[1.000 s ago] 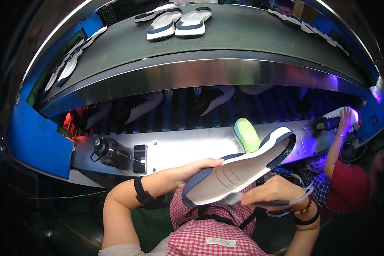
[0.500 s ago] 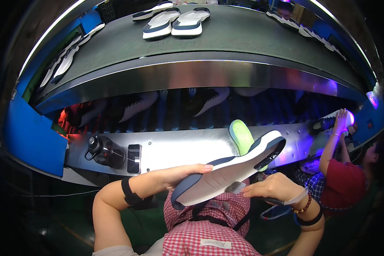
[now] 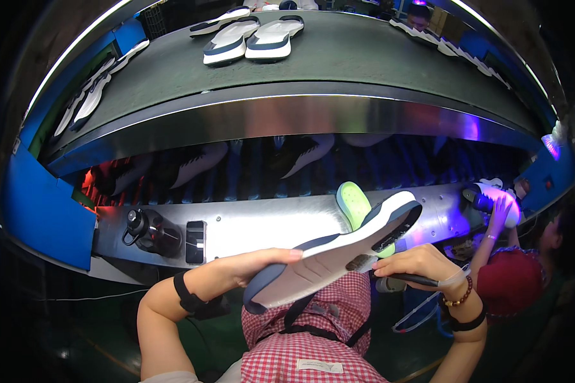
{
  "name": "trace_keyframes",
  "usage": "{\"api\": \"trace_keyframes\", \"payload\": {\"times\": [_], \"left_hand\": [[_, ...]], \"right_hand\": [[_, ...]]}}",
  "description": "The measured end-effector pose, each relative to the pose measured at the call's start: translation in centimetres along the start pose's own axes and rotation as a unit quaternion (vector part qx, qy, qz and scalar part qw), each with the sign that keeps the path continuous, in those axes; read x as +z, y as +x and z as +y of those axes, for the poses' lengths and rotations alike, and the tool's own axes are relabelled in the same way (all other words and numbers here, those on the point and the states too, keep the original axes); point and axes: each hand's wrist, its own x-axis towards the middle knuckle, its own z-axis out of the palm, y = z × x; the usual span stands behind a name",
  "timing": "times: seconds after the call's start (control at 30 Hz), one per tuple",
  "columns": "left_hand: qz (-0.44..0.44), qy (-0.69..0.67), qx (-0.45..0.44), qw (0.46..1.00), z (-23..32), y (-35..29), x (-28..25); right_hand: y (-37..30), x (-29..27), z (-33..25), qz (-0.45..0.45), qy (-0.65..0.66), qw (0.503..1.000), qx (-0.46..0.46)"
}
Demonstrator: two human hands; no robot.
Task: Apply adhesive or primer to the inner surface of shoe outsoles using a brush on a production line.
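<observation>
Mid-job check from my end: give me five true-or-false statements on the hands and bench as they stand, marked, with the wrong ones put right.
1. The left hand holds a white-and-navy shoe sole. True.
2. The right hand holds a pair of scissors. False: it holds a brush.
3. The black water bottle is left of the black rectangular object on the metal ledge. True.
4. The lime-green insole is in full view. False: the shoe sole hides part of it.
5. Other soles lie on the dark green belt. True.
</observation>
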Motion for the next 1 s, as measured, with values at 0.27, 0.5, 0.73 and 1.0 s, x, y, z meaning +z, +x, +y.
{"api": "trace_keyframes", "payload": {"times": [0.27,0.5,0.73,1.0], "left_hand": [[-0.053,-0.113,0.077,0.989,-1.5,2.7,-0.8],[-0.054,-0.195,0.105,0.974,-2.1,5.2,-0.6],[-0.126,-0.27,0.103,0.949,-3.3,7.2,-1.0],[-0.092,-0.31,0.109,0.94,-3.6,7.1,-1.6]], "right_hand": [[1.2,2.3,-0.4,0.073,0.299,0.951,0.037],[1.9,4.1,4.9,0.281,0.394,0.854,0.192],[3.3,7.2,11.0,0.583,0.058,0.79,0.18],[6.9,13.2,-0.2,0.416,-0.11,0.899,0.075]]}}
